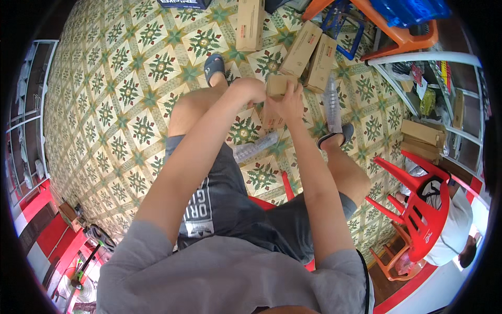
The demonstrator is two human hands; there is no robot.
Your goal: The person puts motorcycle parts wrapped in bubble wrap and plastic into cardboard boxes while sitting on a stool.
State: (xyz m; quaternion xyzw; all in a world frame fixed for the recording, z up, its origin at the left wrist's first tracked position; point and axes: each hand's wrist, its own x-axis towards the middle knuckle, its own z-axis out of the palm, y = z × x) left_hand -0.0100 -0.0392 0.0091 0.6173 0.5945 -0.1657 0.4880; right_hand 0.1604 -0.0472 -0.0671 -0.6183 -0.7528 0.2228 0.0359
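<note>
Between my knees, my right hand point(289, 103) grips a narrow cardboard box point(275, 85) held on end, its small end face turned up to the camera. My left hand point(251, 91) is at the box's left side, its fingers curled; whether it grips the box is hidden. Below them, a bubble-wrapped item point(255, 146) lies on the tiled floor between my feet. Another wrapped item point(332, 104) lies beside my right sandal. Two long cardboard boxes point(301, 49) point(321, 64) rest side by side just beyond my hands, and a further long box point(250, 25) lies ahead.
An orange plastic stool point(415, 42) with a blue plastic bag point(410, 11) stands at top right, near a blue frame point(355, 43). Metal shelving and cardboard boxes point(421, 135) line the right. A person sits there by a red plastic chair point(429, 219).
</note>
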